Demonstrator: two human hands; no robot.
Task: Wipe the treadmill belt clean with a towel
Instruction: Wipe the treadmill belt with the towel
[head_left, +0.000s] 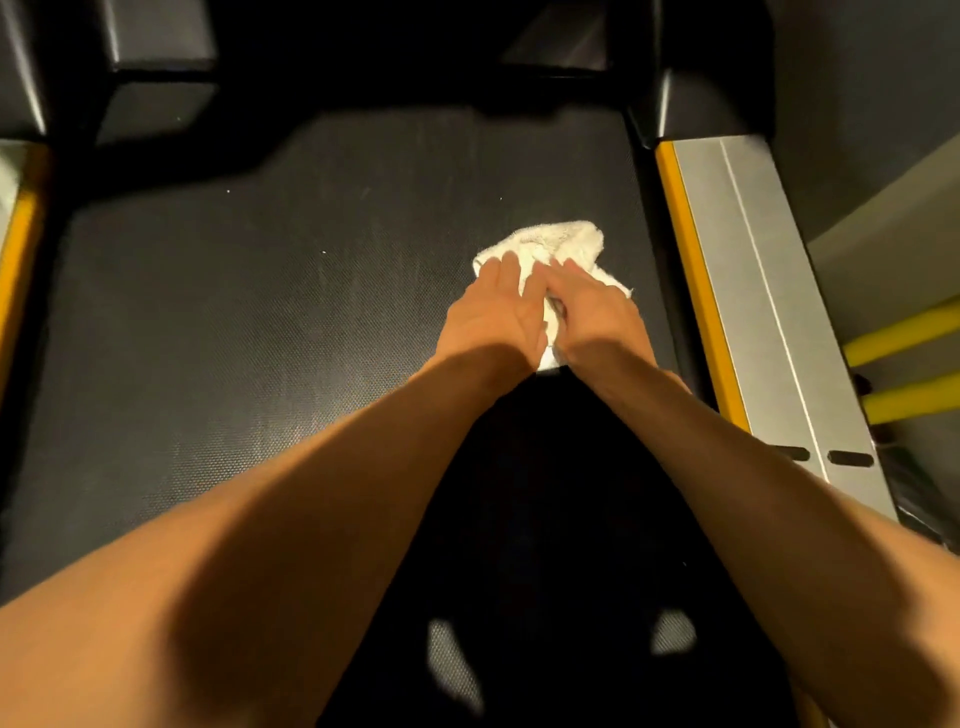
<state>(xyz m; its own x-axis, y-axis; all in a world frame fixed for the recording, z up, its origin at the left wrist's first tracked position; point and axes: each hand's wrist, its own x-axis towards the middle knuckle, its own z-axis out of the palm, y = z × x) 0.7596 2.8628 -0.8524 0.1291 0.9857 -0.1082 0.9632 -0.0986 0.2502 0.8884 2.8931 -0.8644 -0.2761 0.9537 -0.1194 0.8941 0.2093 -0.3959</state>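
We see a small white towel (550, 244), terry-textured and crumpled into a loose wad, lying on the dark, finely dimpled treadmill belt (234, 338), right of the belt's midline and near its right margin. The left hand (493, 312) lies flat on the towel's near-left part with fingers fairly straight and close together, pressing down rather than grasping. The right hand (592, 317) lies beside it on the towel's right part, fingers likewise extended over the cloth; we cannot see the thumb well enough to tell whether it pinches a fold. The two hands nearly touch, and a strip of towel shows between them and beyond the fingertips. To the right, the belt ends at a yellow edge strip (696, 291) bordering a silver side rail (769, 312), close to the towel. A matching yellow strip (21, 244) marks the far left margin, so a broad stretch of belt lies open to the left of the hands. Ahead, the belt runs under a black front cover (363, 78). A few pale specks (323, 252) dot the belt left of the towel.
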